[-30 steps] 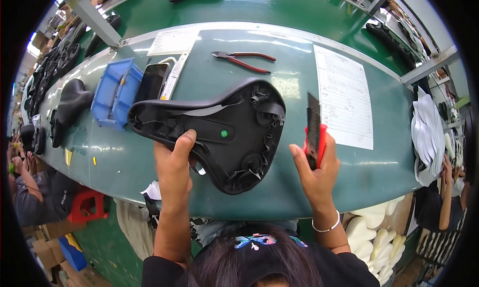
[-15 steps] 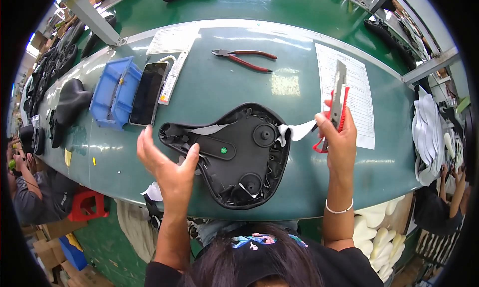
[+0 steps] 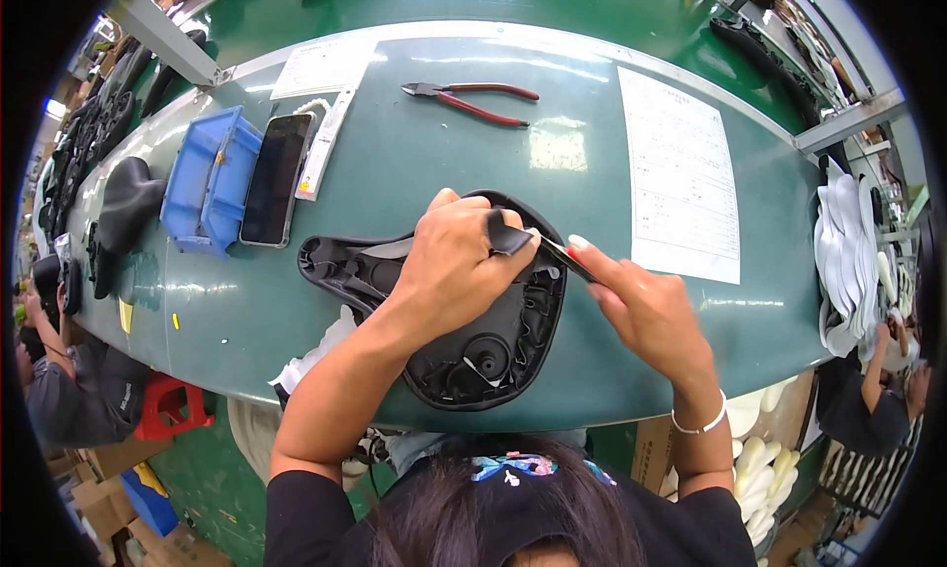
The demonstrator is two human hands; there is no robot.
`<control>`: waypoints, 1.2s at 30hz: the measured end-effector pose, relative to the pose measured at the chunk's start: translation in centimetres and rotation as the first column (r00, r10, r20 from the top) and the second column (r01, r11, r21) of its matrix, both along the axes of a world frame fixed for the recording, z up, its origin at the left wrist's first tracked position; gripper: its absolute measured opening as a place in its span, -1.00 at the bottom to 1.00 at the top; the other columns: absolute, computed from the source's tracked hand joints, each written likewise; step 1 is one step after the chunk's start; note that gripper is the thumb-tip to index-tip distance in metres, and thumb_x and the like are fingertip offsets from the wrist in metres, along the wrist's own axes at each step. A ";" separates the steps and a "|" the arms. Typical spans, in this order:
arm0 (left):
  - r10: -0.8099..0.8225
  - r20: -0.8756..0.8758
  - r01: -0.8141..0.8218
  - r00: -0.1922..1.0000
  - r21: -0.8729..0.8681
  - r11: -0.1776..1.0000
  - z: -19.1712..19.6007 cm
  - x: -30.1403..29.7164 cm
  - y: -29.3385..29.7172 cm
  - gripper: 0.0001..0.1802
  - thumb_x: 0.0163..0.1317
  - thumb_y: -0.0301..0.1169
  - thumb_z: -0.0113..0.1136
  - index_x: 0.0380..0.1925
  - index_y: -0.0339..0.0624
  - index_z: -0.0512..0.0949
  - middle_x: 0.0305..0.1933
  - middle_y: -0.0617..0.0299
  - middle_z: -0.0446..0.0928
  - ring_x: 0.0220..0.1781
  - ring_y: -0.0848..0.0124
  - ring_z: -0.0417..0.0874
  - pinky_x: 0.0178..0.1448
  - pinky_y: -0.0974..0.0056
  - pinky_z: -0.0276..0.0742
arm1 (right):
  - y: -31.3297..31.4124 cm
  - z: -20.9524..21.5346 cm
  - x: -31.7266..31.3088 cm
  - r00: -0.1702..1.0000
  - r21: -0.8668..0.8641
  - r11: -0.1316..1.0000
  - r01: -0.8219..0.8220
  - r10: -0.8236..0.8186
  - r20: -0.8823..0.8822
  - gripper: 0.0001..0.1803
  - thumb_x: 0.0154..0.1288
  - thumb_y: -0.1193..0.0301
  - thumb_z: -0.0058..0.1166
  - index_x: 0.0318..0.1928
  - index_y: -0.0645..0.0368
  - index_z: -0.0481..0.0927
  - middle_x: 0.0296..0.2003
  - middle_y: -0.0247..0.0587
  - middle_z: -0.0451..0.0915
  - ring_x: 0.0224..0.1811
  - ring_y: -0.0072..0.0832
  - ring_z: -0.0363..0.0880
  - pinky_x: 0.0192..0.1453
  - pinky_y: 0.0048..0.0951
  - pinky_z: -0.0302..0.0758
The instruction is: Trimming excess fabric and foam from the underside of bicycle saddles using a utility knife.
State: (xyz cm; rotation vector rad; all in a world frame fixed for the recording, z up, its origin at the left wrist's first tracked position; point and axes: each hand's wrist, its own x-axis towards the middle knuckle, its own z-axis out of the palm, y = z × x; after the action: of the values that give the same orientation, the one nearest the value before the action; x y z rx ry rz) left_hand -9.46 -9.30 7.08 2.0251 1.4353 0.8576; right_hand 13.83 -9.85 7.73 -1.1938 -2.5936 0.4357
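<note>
An upturned black bicycle saddle (image 3: 456, 342) lies on the green table, its narrow nose to the left. My left hand (image 3: 446, 261) is over its far half, pinching a loose black flap of cover material (image 3: 507, 236). My right hand (image 3: 643, 306) grips a utility knife (image 3: 569, 261), its body mostly hidden by the fingers. The blade reaches the saddle's right rim, close beside my left fingertips. Whether it touches the cover, I cannot tell. A crumpled white scrap (image 3: 321, 355) lies by my left forearm.
Red-handled cutting pliers (image 3: 473, 102) lie beyond the saddle. To the left are a phone (image 3: 279, 179), a blue bin (image 3: 212, 187) and another black saddle (image 3: 126, 210). A printed sheet (image 3: 683, 177) lies at right, with stacked white pieces (image 3: 844, 256) farther along. People sit at both sides.
My left hand has come right, over the saddle, and taken hold of the black flap. My right hand has brought the knife down and left to the rim. The white strip there no longer shows.
</note>
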 end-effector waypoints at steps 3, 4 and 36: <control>0.259 0.529 -0.143 0.808 -0.250 0.958 0.1 -0.3 0.2 -0.76 0.14 -0.32 0.20 -0.60 -0.24 0.55 -0.65 0.26 0.43 -0.53 0.38 0.32 -0.32 0.26 0.21 | -1.7 -1.0 -0.6 0.997 0.089 0.994 0.067 -0.070 0.032 -0.35 0.17 0.47 0.12 0.31 -0.10 0.34 -0.62 -0.26 0.41 -0.72 -0.30 0.39 -0.62 -0.31 0.36; 0.434 0.688 -0.062 0.582 -0.495 0.867 1.1 -0.8 0.1 -0.78 0.14 -0.34 0.19 -0.59 -0.24 0.56 -0.62 0.31 0.45 -0.50 0.44 0.32 -0.32 0.27 0.21 | -3.2 -1.1 -0.8 0.986 0.101 0.986 0.136 -0.144 0.080 -0.36 0.19 0.45 0.10 0.32 -0.10 0.33 -0.64 -0.24 0.40 -0.75 -0.29 0.39 -0.64 -0.30 0.35; 0.084 0.008 -0.073 0.996 0.574 0.816 -1.5 -3.5 2.5 -0.77 -0.13 -0.46 0.23 -0.79 -0.10 0.37 -0.64 0.30 0.25 -0.39 0.34 0.31 -0.17 0.20 0.15 | -0.8 1.6 -4.3 0.940 0.221 0.956 0.195 -0.247 0.237 -0.45 0.19 0.46 0.08 0.23 -0.13 0.44 -0.66 -0.22 0.50 -0.68 -0.27 0.46 -0.56 -0.30 0.30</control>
State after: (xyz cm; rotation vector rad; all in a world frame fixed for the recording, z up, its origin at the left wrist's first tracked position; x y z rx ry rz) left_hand -12.92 -6.84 5.58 2.4115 1.3866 1.4561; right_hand 9.53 -10.63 9.34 -1.5401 -2.5928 -0.0262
